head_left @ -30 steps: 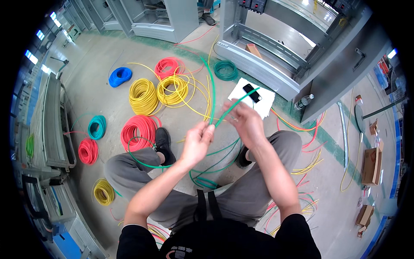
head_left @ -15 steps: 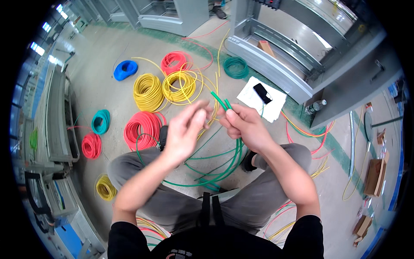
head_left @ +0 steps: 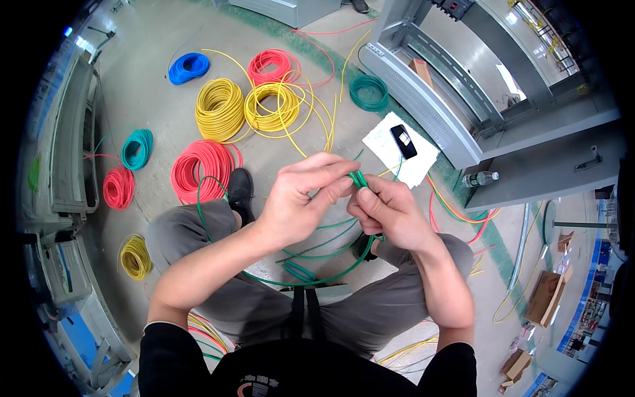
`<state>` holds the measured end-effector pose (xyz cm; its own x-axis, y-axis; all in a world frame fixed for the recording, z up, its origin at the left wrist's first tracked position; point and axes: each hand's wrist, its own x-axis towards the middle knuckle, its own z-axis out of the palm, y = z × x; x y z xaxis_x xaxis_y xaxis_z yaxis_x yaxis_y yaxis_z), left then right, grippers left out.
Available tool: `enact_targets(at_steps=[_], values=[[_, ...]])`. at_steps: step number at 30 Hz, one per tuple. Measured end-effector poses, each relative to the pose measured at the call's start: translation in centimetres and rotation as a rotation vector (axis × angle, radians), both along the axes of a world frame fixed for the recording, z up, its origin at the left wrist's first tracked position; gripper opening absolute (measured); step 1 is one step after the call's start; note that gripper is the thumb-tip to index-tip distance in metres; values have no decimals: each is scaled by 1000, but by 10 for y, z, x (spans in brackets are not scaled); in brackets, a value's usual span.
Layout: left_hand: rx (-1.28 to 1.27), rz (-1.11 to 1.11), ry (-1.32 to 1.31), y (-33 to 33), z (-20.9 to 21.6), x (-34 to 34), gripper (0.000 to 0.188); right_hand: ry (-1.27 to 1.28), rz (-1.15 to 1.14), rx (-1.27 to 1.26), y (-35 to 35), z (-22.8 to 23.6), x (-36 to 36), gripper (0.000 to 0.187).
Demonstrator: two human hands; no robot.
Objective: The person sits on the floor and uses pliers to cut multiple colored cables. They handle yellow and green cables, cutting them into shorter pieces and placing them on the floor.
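Green wire (head_left: 358, 178) sits bunched between both hands, right in front of the person's chest, above the knees. The left hand (head_left: 305, 198) has its fingers curled over and its grip pressed on the bundle from the left; the right hand (head_left: 389, 210) pinches the same bundle from the right, thumb on top, fingers folded under. The two hands touch at the fingertips. From the pinch, the wire drops in several loose loops over the lap and between the legs, with one long loop sweeping left across the thigh and up toward the red coil (head_left: 202, 170).

The person is sitting or squatting on the concrete floor (head_left: 152, 112), in grey trousers, a black shoe (head_left: 240, 190) showing just left of the left hand.

Spread over the floor ahead are more coils: two yellow coils (head_left: 220, 109) side by side, the right one looser with strands trailing off; a blue coil (head_left: 188, 67) further left; a second red coil (head_left: 272, 65) beyond the yellow; a dark green coil (head_left: 368, 92) near the cabinet frame. At far left lie a teal coil (head_left: 137, 148), a small red coil (head_left: 119, 187) and a small yellow coil (head_left: 135, 257).

A white sheet (head_left: 400, 149) lies on the floor ahead of the right hand, with a black device (head_left: 403, 141) on it. A grey metal cabinet frame (head_left: 463, 86) stands to the right, and a clear bottle (head_left: 479, 178) lies at its foot.
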<state>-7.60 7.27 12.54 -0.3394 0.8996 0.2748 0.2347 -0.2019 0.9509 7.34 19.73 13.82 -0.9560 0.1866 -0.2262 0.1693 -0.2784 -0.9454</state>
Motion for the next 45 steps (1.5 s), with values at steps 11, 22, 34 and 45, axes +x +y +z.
enact_targets(at_steps=[11,22,34,45], values=[[75,3,234,-5,6,1,27,1,21,-154,1,-5,2,30],[93,-58,301,-5,8,0,35,64,-67,-160,-4,-3,1,29],[-101,142,451,-25,-44,103,30,316,-691,-285,75,24,5,22],[-317,35,55,20,-9,97,19,366,-843,-346,79,20,4,19]])
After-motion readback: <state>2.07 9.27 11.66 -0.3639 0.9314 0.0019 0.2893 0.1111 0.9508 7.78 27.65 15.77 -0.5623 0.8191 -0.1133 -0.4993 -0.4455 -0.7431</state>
